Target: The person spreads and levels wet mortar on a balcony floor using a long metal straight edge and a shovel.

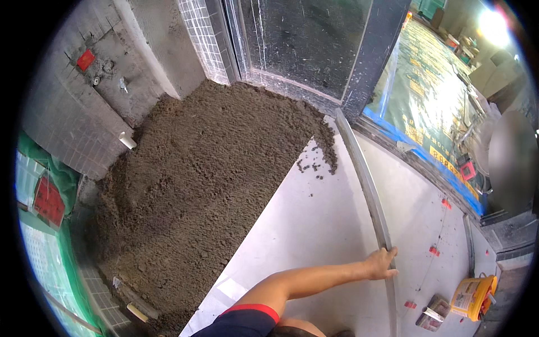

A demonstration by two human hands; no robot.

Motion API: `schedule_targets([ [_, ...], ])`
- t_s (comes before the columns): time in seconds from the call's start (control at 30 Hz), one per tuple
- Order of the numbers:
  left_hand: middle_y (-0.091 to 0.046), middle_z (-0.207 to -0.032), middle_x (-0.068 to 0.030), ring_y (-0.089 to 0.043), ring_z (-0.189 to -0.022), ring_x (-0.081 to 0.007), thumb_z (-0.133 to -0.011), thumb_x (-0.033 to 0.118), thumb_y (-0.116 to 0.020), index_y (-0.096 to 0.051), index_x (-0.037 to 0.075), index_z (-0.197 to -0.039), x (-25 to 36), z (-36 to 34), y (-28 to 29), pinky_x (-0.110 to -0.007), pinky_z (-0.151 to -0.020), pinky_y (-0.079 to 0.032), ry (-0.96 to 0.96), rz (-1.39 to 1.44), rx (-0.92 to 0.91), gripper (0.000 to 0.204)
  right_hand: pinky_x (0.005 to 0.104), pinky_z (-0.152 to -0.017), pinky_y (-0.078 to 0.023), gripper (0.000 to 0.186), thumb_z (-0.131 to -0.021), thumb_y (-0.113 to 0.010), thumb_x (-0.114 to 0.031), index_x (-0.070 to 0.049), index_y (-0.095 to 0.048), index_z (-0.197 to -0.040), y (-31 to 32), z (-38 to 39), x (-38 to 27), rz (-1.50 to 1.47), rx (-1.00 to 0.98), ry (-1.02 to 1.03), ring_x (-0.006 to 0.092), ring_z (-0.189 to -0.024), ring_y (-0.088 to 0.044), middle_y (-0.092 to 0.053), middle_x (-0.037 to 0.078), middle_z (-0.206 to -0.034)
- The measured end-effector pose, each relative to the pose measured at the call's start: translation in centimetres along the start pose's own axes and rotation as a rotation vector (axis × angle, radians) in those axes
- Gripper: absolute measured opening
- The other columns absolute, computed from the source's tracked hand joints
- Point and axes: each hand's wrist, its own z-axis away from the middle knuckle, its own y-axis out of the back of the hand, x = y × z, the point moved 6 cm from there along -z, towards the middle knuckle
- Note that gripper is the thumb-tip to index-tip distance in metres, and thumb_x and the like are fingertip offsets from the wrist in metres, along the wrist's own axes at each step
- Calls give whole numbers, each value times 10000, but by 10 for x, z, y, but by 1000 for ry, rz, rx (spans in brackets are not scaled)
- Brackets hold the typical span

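Note:
My left hand [382, 264] is closed around a long grey metal straightedge [365, 174], near its lower part, with the arm stretched across to the right. The bar runs from the dark door frame down to the lower edge of the view, over pale floor tiles [314, 224]. To the left of these tiles spreads a bed of rough, damp-looking brown mortar [196, 163]. A few crumbs of it lie on the tile's far corner. Of my right hand nothing shows; a little bare skin appears at the bottom edge beside my dark sleeve.
A yellow bucket [470, 297] and a flat tool with a white handle [433, 314] stand at lower right. Several red clips [434, 251] dot the tile joint. White pipe stubs [127, 140] rise by the left wall. A glass door [303, 45] closes the far side.

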Motion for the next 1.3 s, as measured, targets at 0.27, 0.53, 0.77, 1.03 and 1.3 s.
schedule_targets([
  [0.27, -580, -949, -248, -608, -896, -419, -858, 424, -692, -410, 53, -1122, -34, -18, 50, -501, -784, -502, 195, 77, 187, 536, 451, -653, -462, 185, -870, -669, -175, -9, -645, -948, -7, -25, -81, 32, 76, 198, 319, -692, -550, -634, 206, -771],
  [0.53, -574, -942, -256, -599, -899, -449, -857, 357, -656, -419, 60, -1069, -75, -14, 127, -533, -768, -505, 162, -47, 517, 435, 498, -668, -481, 240, -859, -678, -220, -1, -642, -950, -2, -49, -184, 211, 96, 496, 480, -758, -584, -644, 256, -814],
  [0.77, -611, -943, -258, -615, -895, -446, -859, 319, -638, -424, 57, -1080, -95, 12, 209, -531, -793, -505, 220, -130, 606, 405, 484, -667, -520, 260, -904, -636, -274, -15, -618, -918, -20, -51, -269, 381, 83, 634, 437, -758, -616, -652, 230, -796],
  [1.03, -627, -959, -265, -577, -1001, -442, -854, 347, -637, -451, 63, -1098, -134, 21, 282, -511, -877, -475, 288, -183, 640, 417, 488, -746, -509, 155, -750, -701, -80, 9, -630, -855, -32, -57, -351, 360, 84, 751, 438, -853, -616, -630, 230, -875],
  [1.3, -621, -1009, -301, -590, -1013, -448, -859, 353, -645, -434, 58, -1108, -150, 44, 334, -515, -880, -479, 337, -214, 660, 441, 500, -762, -515, 133, -755, -654, -87, -19, -643, -869, -28, -45, -437, 329, -9, 806, 433, -845, -624, -640, 211, -896],
])
